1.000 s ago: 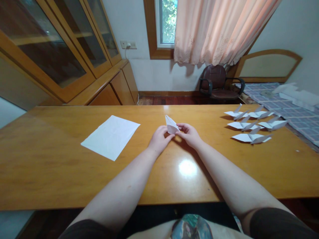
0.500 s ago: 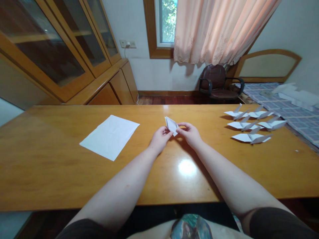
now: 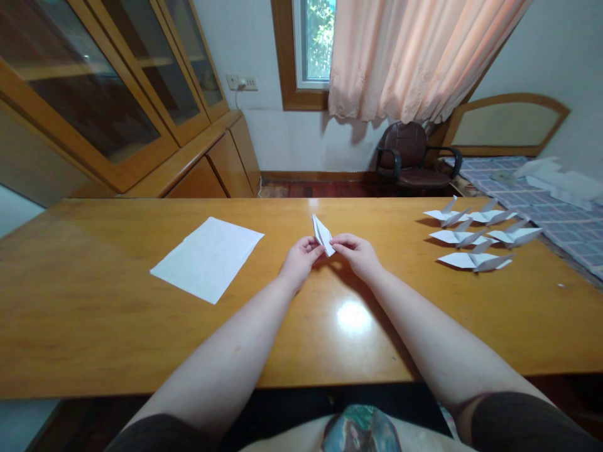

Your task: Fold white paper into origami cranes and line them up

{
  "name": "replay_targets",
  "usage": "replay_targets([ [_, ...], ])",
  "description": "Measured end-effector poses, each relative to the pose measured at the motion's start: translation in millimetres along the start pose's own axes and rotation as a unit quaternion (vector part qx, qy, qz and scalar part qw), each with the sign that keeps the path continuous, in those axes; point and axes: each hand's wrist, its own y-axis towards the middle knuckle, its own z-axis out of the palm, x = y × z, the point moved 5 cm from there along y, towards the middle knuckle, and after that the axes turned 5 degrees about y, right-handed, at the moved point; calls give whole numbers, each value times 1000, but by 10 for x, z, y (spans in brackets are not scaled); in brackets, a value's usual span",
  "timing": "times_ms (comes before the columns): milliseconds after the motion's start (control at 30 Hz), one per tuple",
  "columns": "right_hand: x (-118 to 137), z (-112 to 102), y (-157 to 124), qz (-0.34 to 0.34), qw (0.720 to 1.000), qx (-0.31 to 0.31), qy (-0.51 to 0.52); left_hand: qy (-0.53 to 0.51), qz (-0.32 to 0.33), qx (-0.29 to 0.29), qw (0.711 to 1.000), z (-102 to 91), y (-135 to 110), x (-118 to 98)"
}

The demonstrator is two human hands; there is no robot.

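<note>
A small folded white paper piece (image 3: pixel 322 233) stands nearly upright over the middle of the wooden table (image 3: pixel 117 326). My left hand (image 3: pixel 299 262) pinches its lower left edge. My right hand (image 3: pixel 358 254) pinches its lower right edge from the other side. Both hands have their fingers curled together on the paper, a little above the tabletop. A flat white sheet of paper (image 3: pixel 207 257) lies to the left of my left hand.
Several finished folded paper birds (image 3: pixel 473 237) sit in rows at the table's right side. A dark armchair (image 3: pixel 414 158) stands beyond the table under a pink curtain. Glass-door cabinets (image 3: pixel 117 94) line the left wall, and a bed (image 3: pixel 546 201) is at right.
The folded piece has turned between my fingers, from showing a broad face to standing narrower and more edge-on. Both hands stay in nearly the same spot.
</note>
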Motion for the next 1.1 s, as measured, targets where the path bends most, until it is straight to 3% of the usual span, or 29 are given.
replay_targets([
  [133, 48, 35, -24, -13, 1000, 22, 16, 8, 5, 3, 1000, -3, 2, -10],
  [333, 1, 142, -52, 22, 996, 40, 75, 86, 54, -5, 995, -10, -1, -24],
  [533, 24, 38, -11, -17, 1000, -4, 0, 144, 75, -24, 986, -46, 8, -25],
  [633, 6, 2, -3, -5, 1000, -14, -21, 147, 81, -34, 985, -58, 7, -41],
  [833, -27, -26, -36, 12, 999, -32, -18, 139, 97, 2, 986, 1, -28, -81],
  [1000, 172, -31, -81, -111, 992, -1, -62, 250, 228, -4, 941, -17, -108, -276],
  [1100, 230, -13, -102, -132, 988, 37, -74, 324, 271, -19, 906, -32, -164, -355],
])
